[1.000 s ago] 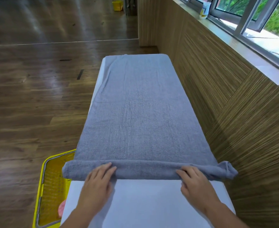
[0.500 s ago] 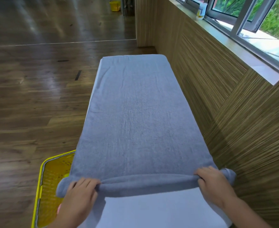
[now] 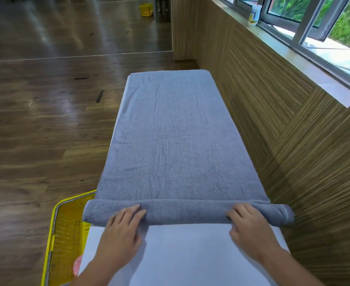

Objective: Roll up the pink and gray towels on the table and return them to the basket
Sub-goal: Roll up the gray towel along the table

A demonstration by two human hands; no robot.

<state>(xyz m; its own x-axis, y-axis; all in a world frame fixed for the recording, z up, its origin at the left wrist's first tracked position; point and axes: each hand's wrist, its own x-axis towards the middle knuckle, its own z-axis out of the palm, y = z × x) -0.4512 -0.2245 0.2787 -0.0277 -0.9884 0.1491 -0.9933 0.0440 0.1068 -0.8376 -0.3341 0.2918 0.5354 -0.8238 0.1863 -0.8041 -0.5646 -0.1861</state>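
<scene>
Gray towel barely rolled, left hand and right hand pressing it, fingers flat, not gripping; next, even push toward far end.

A long, narrow, white-topped bench stands on a wooden floor. A gray towel lies flat over most of it, its near end rolled across the width, leaving the nearest strip bare. A yellow basket sits on the floor beside the bench's near left corner.
</scene>
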